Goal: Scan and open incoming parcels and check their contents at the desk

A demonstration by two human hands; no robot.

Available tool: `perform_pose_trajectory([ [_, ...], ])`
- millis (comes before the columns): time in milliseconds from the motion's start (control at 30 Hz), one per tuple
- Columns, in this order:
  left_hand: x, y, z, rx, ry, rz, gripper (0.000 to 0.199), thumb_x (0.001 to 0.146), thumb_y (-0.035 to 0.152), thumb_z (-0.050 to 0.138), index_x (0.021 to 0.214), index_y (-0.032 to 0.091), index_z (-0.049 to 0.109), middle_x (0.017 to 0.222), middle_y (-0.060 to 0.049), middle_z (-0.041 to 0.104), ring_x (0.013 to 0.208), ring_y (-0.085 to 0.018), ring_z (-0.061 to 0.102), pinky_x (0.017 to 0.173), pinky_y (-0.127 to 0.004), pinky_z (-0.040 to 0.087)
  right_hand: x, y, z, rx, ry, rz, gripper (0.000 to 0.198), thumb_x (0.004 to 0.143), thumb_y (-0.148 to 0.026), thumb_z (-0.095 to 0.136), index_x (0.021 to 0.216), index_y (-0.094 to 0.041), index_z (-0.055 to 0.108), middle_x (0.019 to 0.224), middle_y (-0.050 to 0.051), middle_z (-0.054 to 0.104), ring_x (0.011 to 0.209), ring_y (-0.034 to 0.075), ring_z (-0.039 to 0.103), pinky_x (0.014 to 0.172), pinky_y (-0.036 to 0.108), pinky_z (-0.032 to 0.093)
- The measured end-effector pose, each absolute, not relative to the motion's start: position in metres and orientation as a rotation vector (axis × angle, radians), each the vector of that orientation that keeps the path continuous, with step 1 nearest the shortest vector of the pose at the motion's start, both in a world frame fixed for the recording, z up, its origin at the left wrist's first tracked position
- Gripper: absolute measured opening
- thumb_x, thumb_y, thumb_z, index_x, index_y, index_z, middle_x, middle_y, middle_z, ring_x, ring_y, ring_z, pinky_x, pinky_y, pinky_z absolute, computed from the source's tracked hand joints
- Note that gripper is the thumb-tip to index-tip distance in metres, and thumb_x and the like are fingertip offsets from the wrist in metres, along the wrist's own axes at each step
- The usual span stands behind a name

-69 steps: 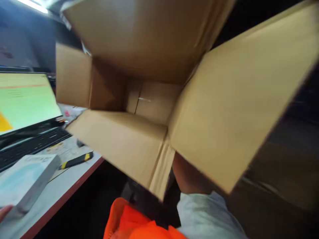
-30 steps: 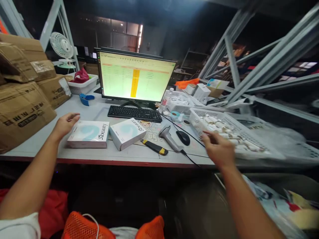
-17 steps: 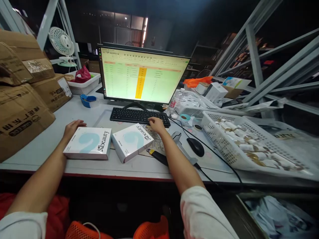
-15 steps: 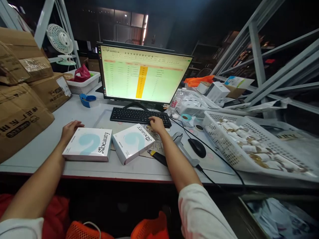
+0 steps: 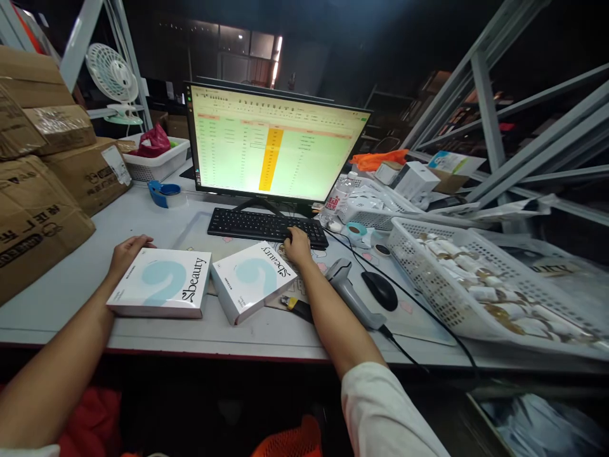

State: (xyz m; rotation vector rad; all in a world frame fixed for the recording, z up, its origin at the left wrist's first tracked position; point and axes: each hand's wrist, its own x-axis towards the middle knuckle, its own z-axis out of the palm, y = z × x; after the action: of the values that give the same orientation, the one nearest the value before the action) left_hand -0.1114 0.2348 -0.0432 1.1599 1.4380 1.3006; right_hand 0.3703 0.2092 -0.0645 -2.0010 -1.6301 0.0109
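Curling at the near edge of the black keyboard (image 5: 247,223), below the monitor (image 5: 280,136), the right hand (image 5: 299,246) hides its fingertips from me; I cannot tell whether they pinch or spread. The left hand (image 5: 128,255), fingers loosely extended, lies just beside the left white box (image 5: 159,279) on the desk (image 5: 95,254). A 2nd white box (image 5: 257,279) sits angled near the right forearm (image 5: 337,317).

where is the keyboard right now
In the head view, the keyboard lies on the table slightly left of centre, just in front of the monitor, with the right hand at its near edge.
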Motion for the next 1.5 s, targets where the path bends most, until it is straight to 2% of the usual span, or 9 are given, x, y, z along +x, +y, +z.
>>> perform_pose_trajectory([
  [167,-0.113,0.236,-0.045,1.17,1.448,1.306,0.076,0.047,0.072,0.083,0.095,0.014,0.07,0.08,-0.002,0.069,0.064,-0.016,0.059,0.055,-0.025,0.047,0.364,0.209,-0.069,-1.972,-1.681,-0.035,0.053,0.098,-0.024,0.047,0.147,-0.006,0.054,0.159,0.018,0.047,0.149,0.033,0.038,0.124,0.051,0.028],
  [367,-0.112,0.235,-0.043,1.2,1.45,1.312,0.075,0.046,0.073,0.079,0.09,0.013,0.072,0.08,-0.005,0.071,0.065,-0.017,0.06,0.056,-0.027,0.047,0.354,0.211,-0.07,-1.996,-1.846,-0.096,0.053,0.1,-0.023,0.044,0.151,-0.01,0.051,0.157,0.014,0.051,0.15,0.03,0.037,0.124,0.048,0.024],
  [467,-0.111,0.236,-0.042,1.208,1.459,1.321,0.072,0.046,0.073,0.078,0.088,0.014,0.072,0.079,-0.005,0.071,0.066,-0.018,0.06,0.057,-0.028,0.048,0.351,0.21,-0.068,-1.994,-1.871,-0.091,0.051,0.1,-0.024,0.046,0.149,-0.011,0.053,0.152,0.014,0.056,0.148,0.03,0.04,0.123,0.05,0.024],
  [1000,-0.115,0.243,-0.053,1.259,1.404,1.334,0.077,0.048,0.08,0.077,0.087,0.014,0.073,0.078,-0.006,0.071,0.064,-0.019,0.061,0.054,-0.028,0.049,0.352,0.206,-0.06,-2.04,-1.819,-0.048,0.047,0.1,-0.024,0.048,0.145,-0.013,0.059,0.156,0.013,0.052,0.147,0.03,0.041,0.123,0.049,0.028],
  [1200,-0.116,0.243,-0.051,1.261,1.411,1.331,0.072,0.049,0.076,0.077,0.086,0.015,0.072,0.077,-0.006,0.071,0.064,-0.02,0.061,0.055,-0.028,0.049,0.355,0.206,-0.034,-2.047,-1.769,-0.075,0.043,0.1,-0.021,0.045,0.136,-0.011,0.065,0.147,0.015,0.06,0.139,0.029,0.049,0.119,0.046,0.035],
  [1300,-0.119,0.243,-0.051,1.272,1.445,1.321,0.068,0.051,0.072,0.077,0.088,0.015,0.072,0.079,-0.005,0.07,0.066,-0.018,0.06,0.057,-0.026,0.047,0.363,0.207,-0.028,-2.073,-1.737,-0.05,0.044,0.097,-0.017,0.045,0.135,-0.013,0.066,0.145,0.013,0.062,0.137,0.028,0.051,0.117,0.044,0.037],
  [1500,-0.122,0.244,-0.052,1.273,1.483,1.275,0.063,0.058,0.067,0.077,0.093,0.015,0.071,0.083,-0.004,0.071,0.069,-0.019,0.059,0.059,-0.027,0.047,0.389,0.205,-0.013,-2.155,-1.634,0.013,0.046,0.091,-0.015,0.051,0.132,-0.012,0.069,0.134,0.016,0.069,0.123,0.031,0.063,0.109,0.045,0.046],
])
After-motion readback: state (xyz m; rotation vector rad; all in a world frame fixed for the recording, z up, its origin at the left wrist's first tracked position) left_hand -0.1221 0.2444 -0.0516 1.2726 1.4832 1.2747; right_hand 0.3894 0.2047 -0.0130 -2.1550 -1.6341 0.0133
